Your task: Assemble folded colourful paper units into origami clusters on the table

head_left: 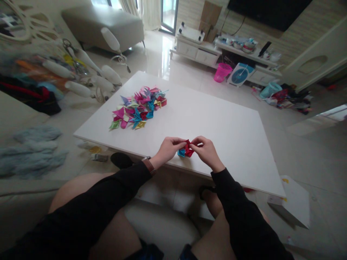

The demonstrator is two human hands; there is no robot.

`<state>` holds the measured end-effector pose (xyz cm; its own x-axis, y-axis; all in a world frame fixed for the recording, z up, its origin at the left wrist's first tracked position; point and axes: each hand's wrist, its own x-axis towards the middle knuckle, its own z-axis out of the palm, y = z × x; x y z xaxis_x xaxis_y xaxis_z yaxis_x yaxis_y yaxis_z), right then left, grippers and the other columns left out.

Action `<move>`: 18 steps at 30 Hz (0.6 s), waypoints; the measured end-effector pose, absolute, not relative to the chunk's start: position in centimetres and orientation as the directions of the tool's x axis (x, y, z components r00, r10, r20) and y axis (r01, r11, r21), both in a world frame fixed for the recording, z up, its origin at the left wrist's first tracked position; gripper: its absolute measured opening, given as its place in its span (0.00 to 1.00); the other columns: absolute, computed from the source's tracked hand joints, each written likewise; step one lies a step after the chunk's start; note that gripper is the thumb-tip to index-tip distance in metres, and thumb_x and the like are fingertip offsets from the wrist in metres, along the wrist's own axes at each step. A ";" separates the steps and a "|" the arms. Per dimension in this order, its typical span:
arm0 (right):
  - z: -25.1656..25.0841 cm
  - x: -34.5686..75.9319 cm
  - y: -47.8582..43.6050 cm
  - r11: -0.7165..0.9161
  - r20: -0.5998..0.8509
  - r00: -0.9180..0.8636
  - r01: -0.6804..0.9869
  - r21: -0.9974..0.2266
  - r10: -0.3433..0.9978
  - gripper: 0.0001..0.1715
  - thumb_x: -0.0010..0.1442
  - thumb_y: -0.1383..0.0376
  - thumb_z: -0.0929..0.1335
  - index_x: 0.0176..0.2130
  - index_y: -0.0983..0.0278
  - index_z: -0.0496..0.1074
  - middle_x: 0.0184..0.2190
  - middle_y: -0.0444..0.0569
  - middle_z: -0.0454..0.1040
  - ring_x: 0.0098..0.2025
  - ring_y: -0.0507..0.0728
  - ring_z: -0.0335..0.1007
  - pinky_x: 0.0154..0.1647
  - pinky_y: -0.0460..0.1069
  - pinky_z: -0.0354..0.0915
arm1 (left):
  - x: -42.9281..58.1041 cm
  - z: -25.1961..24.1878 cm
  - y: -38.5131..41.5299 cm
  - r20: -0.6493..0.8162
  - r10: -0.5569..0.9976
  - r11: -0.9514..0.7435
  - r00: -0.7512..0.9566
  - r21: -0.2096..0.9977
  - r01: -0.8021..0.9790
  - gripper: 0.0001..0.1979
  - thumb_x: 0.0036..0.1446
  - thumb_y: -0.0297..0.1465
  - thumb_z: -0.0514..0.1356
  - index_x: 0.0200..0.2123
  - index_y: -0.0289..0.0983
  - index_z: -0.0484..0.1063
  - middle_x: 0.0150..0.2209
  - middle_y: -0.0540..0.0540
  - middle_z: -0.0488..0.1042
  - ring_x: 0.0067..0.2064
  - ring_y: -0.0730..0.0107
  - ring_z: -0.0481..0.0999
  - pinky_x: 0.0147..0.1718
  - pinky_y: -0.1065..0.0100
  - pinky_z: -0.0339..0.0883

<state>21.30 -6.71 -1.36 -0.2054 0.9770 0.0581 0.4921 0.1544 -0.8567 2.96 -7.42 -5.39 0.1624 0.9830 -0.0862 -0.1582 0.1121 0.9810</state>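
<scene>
Between my two hands, just above the near edge of the white table, is a red folded paper piece [189, 151]. My left hand [168, 148] pinches it from the left with thumb and forefinger. From the right, my right hand [204, 148] pinches the same red paper. A blue folded paper piece [181, 152] sits right beside the red one, under my left fingertips; whether the two are joined I cannot tell. Further left on the table lies a pile of folded paper pieces [138, 107] in pink, blue, green, gold and purple.
The white table [217, 122] spans the middle. Past it stand a TV cabinet [202, 50], a pink basket [222, 72] and a blue-and-white fan [240, 74]. A lamp with white shades [104, 79] is at the left. A white box [294, 202] rests by the table's right corner.
</scene>
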 end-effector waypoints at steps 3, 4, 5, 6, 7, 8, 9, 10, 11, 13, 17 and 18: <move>-1.3 21.3 -6.8 0.169 0.046 -0.234 0.538 -0.826 0.971 0.03 0.53 0.65 0.70 0.29 0.62 0.74 0.28 0.45 0.76 0.32 0.55 0.72 0.35 0.50 0.68 | 3.0 -5.8 -7.3 -0.089 0.981 0.117 0.175 0.980 -0.161 0.14 0.50 0.39 0.71 0.36 0.35 0.84 0.34 0.43 0.84 0.35 0.63 0.81 0.39 0.63 0.74; -1.3 21.3 -6.9 0.167 0.036 -0.243 0.543 -0.823 0.969 0.02 0.53 0.65 0.70 0.29 0.62 0.74 0.27 0.45 0.76 0.31 0.55 0.72 0.35 0.50 0.68 | 3.0 -5.9 -7.3 -0.087 0.980 0.117 0.179 0.979 -0.164 0.14 0.50 0.39 0.71 0.36 0.34 0.84 0.34 0.43 0.84 0.35 0.64 0.81 0.39 0.64 0.74; -1.2 21.3 -6.9 0.164 0.027 -0.251 0.547 -0.821 0.968 0.03 0.53 0.65 0.70 0.30 0.62 0.75 0.27 0.44 0.76 0.31 0.55 0.72 0.35 0.50 0.67 | 3.1 -5.9 -7.3 -0.084 0.980 0.115 0.182 0.979 -0.168 0.15 0.50 0.39 0.71 0.36 0.34 0.84 0.34 0.43 0.84 0.35 0.64 0.81 0.39 0.64 0.74; -1.2 21.3 -6.9 0.162 0.021 -0.255 0.548 -0.821 0.967 0.03 0.54 0.65 0.70 0.30 0.62 0.75 0.26 0.44 0.76 0.30 0.54 0.72 0.35 0.50 0.67 | 3.1 -5.9 -7.2 -0.080 0.980 0.112 0.181 0.978 -0.174 0.15 0.50 0.39 0.71 0.36 0.34 0.83 0.34 0.43 0.84 0.35 0.64 0.81 0.38 0.65 0.74; -1.2 21.2 -6.9 0.160 0.020 -0.253 0.543 -0.825 0.967 0.03 0.54 0.65 0.70 0.30 0.62 0.75 0.26 0.44 0.76 0.30 0.54 0.72 0.35 0.50 0.67 | 3.1 -5.8 -7.2 -0.078 0.981 0.110 0.175 0.977 -0.181 0.16 0.51 0.39 0.71 0.37 0.33 0.83 0.34 0.43 0.84 0.34 0.65 0.81 0.37 0.65 0.74; -1.2 21.2 -6.8 0.152 0.023 -0.243 0.528 -0.836 0.970 0.04 0.54 0.64 0.70 0.29 0.62 0.75 0.26 0.44 0.76 0.30 0.55 0.72 0.35 0.50 0.67 | 3.2 -5.8 -7.2 -0.080 0.984 0.110 0.162 0.975 -0.191 0.17 0.51 0.39 0.70 0.39 0.33 0.82 0.33 0.43 0.83 0.33 0.66 0.80 0.36 0.66 0.74; -1.3 21.2 -6.8 0.137 0.024 -0.224 0.501 -0.855 0.974 0.05 0.54 0.63 0.71 0.28 0.62 0.75 0.26 0.45 0.76 0.30 0.55 0.72 0.35 0.50 0.67 | 3.2 -5.7 -7.2 -0.085 0.986 0.113 0.144 0.973 -0.201 0.18 0.52 0.39 0.70 0.41 0.33 0.81 0.31 0.44 0.82 0.32 0.66 0.80 0.35 0.66 0.74; -1.3 21.2 -6.7 0.110 0.018 -0.200 0.460 -0.881 0.980 0.06 0.54 0.62 0.72 0.27 0.62 0.75 0.26 0.45 0.76 0.30 0.55 0.72 0.36 0.51 0.67 | 3.2 -5.6 -7.2 -0.093 0.988 0.118 0.125 0.970 -0.212 0.19 0.52 0.39 0.70 0.43 0.33 0.80 0.30 0.44 0.82 0.31 0.67 0.80 0.34 0.66 0.73; -1.3 21.3 -6.6 0.071 0.001 -0.173 0.399 -0.914 0.985 0.08 0.53 0.60 0.72 0.27 0.62 0.75 0.26 0.45 0.76 0.31 0.55 0.72 0.37 0.51 0.67 | 3.2 -5.4 -7.2 -0.103 0.989 0.126 0.109 0.967 -0.222 0.21 0.52 0.39 0.70 0.45 0.32 0.79 0.30 0.45 0.81 0.31 0.67 0.80 0.33 0.67 0.73; -1.3 21.3 -6.4 -0.040 -0.069 -0.120 0.230 -0.972 0.990 0.10 0.51 0.58 0.74 0.28 0.62 0.76 0.27 0.45 0.77 0.32 0.55 0.73 0.38 0.51 0.68 | 3.2 -5.2 -7.3 -0.126 0.987 0.147 0.103 0.959 -0.244 0.21 0.50 0.39 0.72 0.43 0.32 0.78 0.30 0.45 0.80 0.31 0.67 0.80 0.33 0.67 0.74; -0.7 21.1 -6.4 -0.244 -0.237 -0.099 -0.075 -0.967 0.967 0.14 0.47 0.55 0.77 0.29 0.60 0.75 0.31 0.45 0.78 0.36 0.56 0.74 0.36 0.49 0.67 | 3.3 -4.6 -7.4 -0.162 0.977 0.203 0.139 0.903 -0.379 0.20 0.45 0.40 0.75 0.35 0.32 0.76 0.31 0.46 0.79 0.30 0.70 0.79 0.34 0.67 0.73; -0.6 21.1 -6.5 -0.269 -0.257 -0.114 -0.102 -0.958 0.960 0.15 0.46 0.55 0.77 0.30 0.60 0.75 0.32 0.45 0.78 0.37 0.56 0.74 0.37 0.49 0.68 | 3.3 -4.5 -7.4 -0.163 0.975 0.214 0.153 0.880 -0.423 0.20 0.45 0.41 0.75 0.34 0.33 0.76 0.31 0.47 0.79 0.30 0.71 0.79 0.33 0.67 0.73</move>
<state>21.06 -6.54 -0.59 -0.1143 0.9596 -0.2570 -0.1018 -0.2686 -0.9579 3.35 -7.40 -4.53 0.1526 0.9747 -0.1632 -0.4234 0.2137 0.8804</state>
